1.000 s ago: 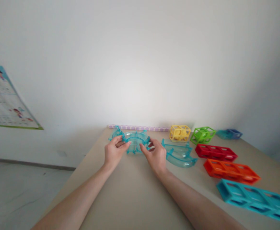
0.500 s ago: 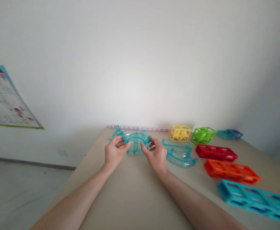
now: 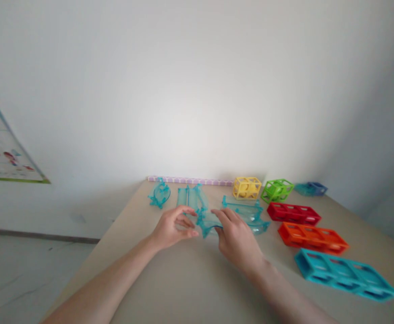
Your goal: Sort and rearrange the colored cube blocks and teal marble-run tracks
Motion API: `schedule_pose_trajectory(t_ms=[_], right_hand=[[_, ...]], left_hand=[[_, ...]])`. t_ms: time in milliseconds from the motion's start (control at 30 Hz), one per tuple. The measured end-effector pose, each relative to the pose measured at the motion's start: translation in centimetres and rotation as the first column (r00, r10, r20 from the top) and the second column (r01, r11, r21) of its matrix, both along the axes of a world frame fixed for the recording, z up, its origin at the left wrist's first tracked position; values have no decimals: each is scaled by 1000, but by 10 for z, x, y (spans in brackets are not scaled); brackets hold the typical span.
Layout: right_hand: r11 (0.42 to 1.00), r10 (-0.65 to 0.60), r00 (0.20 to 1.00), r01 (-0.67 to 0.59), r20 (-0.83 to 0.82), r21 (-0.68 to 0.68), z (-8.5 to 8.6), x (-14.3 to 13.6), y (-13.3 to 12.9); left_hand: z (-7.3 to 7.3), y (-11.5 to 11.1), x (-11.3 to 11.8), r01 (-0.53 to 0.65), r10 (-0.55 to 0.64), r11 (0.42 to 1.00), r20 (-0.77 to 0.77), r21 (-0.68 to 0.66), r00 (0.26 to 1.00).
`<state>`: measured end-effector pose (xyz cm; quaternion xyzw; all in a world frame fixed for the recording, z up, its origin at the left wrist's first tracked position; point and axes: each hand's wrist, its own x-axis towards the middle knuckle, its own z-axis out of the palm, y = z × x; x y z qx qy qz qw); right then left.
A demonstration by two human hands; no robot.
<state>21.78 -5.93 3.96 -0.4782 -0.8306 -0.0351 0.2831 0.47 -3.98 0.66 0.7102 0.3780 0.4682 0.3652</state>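
Note:
My right hand (image 3: 235,236) is closed on a clear teal curved track piece (image 3: 208,224), thumb below and fingers on top. My left hand (image 3: 176,227) is close to the piece's left end, its thumb and fingers apart and nothing between them. Behind the hands, straight teal track pieces (image 3: 187,196) lie on the table, with a curved one at their right side. More curved teal track pieces (image 3: 244,207) lie to the right, partly hidden by my right hand. A round teal piece with clips (image 3: 160,193) sits at the far left.
On the right stand a yellow cube frame (image 3: 246,188), a green one (image 3: 277,191), and red (image 3: 293,213), orange (image 3: 312,237) and turquoise (image 3: 345,273) block frames. A blue piece (image 3: 317,188) is at the back. A purple patterned strip (image 3: 190,181) runs along the wall. The table's left edge drops to floor.
The curved track piece has come nearer and turned, with its end toward my left hand. My left hand has let go of it. The view has shifted slightly right.

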Motion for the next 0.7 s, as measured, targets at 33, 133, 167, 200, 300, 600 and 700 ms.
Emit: schedule_pose_trajectory(t_ms=[33,133,167,200,300,600,700], right_hand=[[1000,-10,1000,11,24,-24,1,10,-2],[992,-62,991,74,115,-100,2,39,-8],[988,-85,986,103,145,-116,2,48,-11],[983,-107,979,130,172,-128,1,56,-13],[972,-149,962,185,227,-144,-4,75,-20],[973,-156,950,194,269,-121,-15,99,-23],[983,-169,956,181,240,-29,-3,97,-29]], left_hand=[[2,-1,0,13,-13,1000,-18,10,1000],[6,-3,1,-14,19,998,-71,67,997],[6,-2,2,-31,39,996,-87,89,995],[6,-2,2,-45,56,993,-99,108,994],[5,0,3,-64,81,988,-123,143,989],[4,-1,2,-57,83,983,-141,176,987],[5,0,1,-86,120,973,-150,214,981]])
